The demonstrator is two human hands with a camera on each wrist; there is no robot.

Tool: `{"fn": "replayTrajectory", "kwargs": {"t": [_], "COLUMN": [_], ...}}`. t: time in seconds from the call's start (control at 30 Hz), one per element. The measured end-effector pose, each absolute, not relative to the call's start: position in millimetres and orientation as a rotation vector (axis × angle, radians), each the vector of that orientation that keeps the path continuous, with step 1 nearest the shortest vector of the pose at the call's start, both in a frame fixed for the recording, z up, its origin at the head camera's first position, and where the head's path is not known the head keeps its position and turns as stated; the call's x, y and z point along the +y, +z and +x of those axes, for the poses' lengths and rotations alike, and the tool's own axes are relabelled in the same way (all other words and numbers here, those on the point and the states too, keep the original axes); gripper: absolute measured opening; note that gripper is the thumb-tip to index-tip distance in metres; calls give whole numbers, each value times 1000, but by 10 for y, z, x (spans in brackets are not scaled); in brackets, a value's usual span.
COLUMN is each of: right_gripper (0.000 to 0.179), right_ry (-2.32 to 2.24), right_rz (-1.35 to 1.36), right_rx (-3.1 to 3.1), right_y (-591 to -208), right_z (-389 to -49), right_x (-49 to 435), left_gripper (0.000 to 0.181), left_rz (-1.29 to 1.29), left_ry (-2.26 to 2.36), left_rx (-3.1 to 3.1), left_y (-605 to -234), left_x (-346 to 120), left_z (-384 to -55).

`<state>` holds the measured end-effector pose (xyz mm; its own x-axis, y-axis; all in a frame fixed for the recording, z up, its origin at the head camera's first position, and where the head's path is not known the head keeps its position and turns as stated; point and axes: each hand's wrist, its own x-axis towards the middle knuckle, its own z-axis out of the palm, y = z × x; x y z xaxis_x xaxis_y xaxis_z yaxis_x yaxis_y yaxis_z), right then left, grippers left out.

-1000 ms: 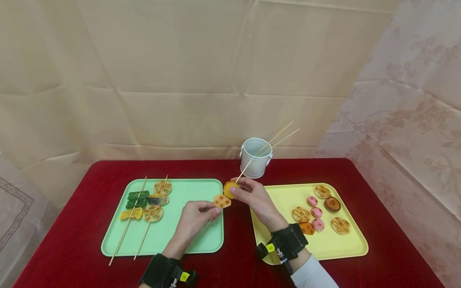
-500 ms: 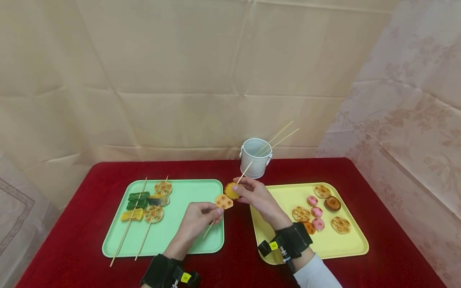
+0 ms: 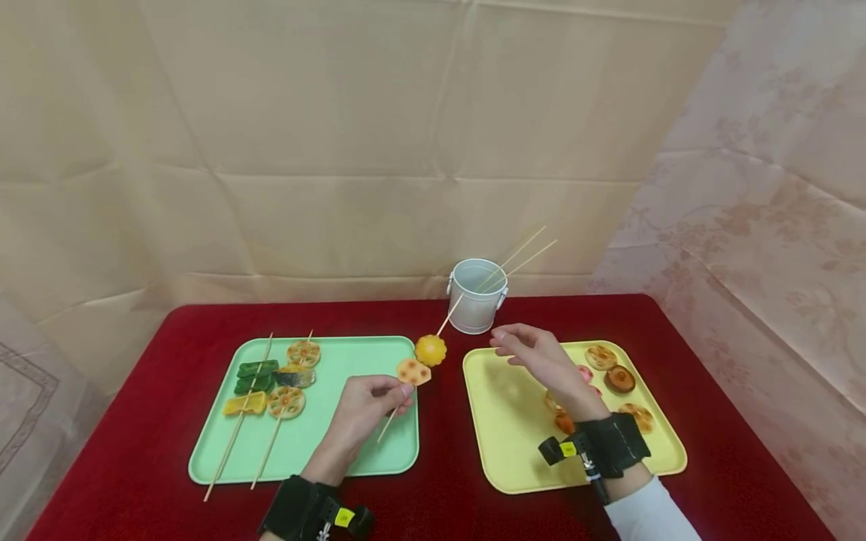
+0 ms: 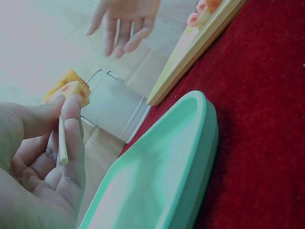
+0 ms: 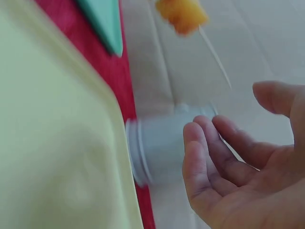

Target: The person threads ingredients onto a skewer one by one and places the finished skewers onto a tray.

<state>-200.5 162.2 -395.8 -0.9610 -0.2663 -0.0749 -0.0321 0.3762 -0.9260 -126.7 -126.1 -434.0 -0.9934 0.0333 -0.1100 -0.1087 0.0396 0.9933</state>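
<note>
My left hand (image 3: 368, 409) pinches a wooden skewer (image 3: 387, 427) between thumb and fingers, above the right edge of the green tray (image 3: 365, 353). Just beyond the fingertips, a pale orange spotted slice (image 3: 413, 372) is threaded on the skewer. Farther up it sits a yellow scalloped piece (image 3: 430, 350), and the bare tip points toward the white bucket. My right hand (image 3: 541, 362) is over the yellow tray (image 3: 494, 451) with relaxed fingers and holds nothing. In the right wrist view the right hand's (image 5: 238, 167) thumb stands apart from its fingers.
A white bucket (image 3: 473, 312) with two skewers (image 3: 524, 255) stands at the back. Two loaded skewers lie on the green tray, with green pieces (image 3: 257, 377) and lotus slices (image 3: 286, 403). The yellow tray bears a mushroom (image 3: 619, 379), lotus slices (image 3: 601, 357) and pink pieces (image 3: 585, 373).
My right hand has let go of the yellow scalloped piece and moved right, over the yellow tray. The left hand still holds the skewer in nearly the same place.
</note>
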Motion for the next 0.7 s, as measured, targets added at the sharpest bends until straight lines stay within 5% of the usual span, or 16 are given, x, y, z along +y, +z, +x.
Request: {"fn": "replayTrajectory", "kwargs": {"t": [0.7], "right_gripper": [35], "right_ry": [-471], "right_rz": [-486], "right_rx": [2834], "right_y": [-3986], "right_z": [-1797], "right_x": [2232], "left_gripper": [19], "left_rz": [-153], "left_ry": [2127], "left_rx": [2212], "left_y": [-4347], "left_x": [-1298], "left_z": [-1284]}}
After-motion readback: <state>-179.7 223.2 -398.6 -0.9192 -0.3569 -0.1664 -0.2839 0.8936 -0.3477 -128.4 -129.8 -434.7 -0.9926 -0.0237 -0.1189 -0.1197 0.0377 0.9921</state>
